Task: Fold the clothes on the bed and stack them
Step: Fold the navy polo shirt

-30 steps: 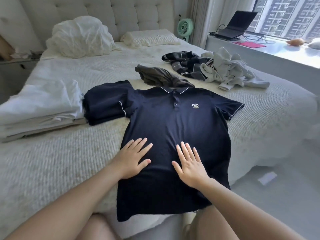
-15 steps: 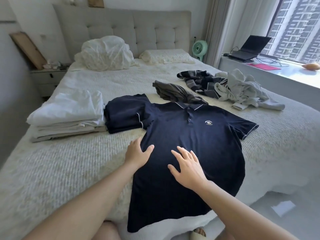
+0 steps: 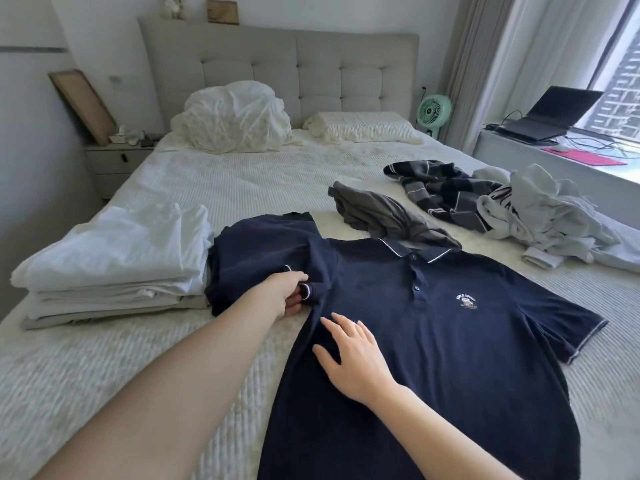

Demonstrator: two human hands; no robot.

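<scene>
On bed [image 3: 242, 188], left hand [image 3: 287, 294] now at sleeve [image 3: 311, 289].

— How is the left hand [image 3: 287, 293] held?
— It is stretched far forward on a straight arm, its fingers [image 3: 297, 299] curled round a fold of cloth.
— And the right hand [image 3: 353, 355]?
— It is laid flat, palm down, fingers spread, nearer and to the right.

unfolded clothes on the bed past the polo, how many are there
3 that I can tell apart: a grey garment just behind the polo's collar, a dark striped top beyond it, and a pale grey heap at the right edge. The heap may hide more.
</scene>
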